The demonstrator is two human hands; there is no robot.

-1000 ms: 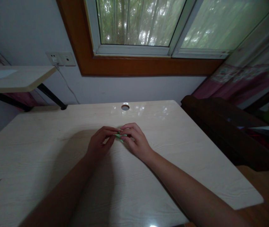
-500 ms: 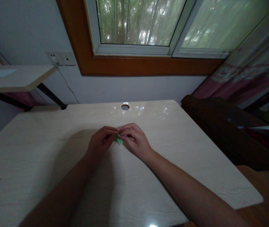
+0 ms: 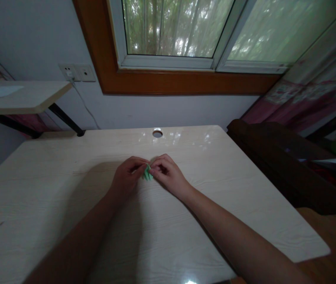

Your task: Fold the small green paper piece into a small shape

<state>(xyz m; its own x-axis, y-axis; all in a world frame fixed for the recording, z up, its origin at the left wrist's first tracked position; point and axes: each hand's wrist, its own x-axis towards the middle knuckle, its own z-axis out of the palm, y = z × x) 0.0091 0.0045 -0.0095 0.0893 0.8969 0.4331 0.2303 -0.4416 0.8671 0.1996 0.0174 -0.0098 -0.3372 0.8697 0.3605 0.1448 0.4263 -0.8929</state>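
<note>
A small piece of folded green paper (image 3: 147, 174) is held between my two hands, just over the middle of the pale wood-grain desk (image 3: 168, 221). My left hand (image 3: 128, 173) pinches it from the left with thumb and fingers. From the right, my right hand (image 3: 168, 171) pinches its upper edge, fingers curled. Both sets of fingertips meet at the top of the paper and hide part of it. Its lower points show below the fingers.
A round cable hole (image 3: 157, 134) lies near the desk's back edge. At the left stands a raised shelf (image 3: 23, 102) on black legs. Behind are a wall socket (image 3: 77, 73) with a white cord and a window (image 3: 170, 63). Dark wooden furniture (image 3: 274, 157) stands at the right.
My right fingers have curled in a little more, and slightly more of the green paper shows between the hands. The view has shifted slightly.
</note>
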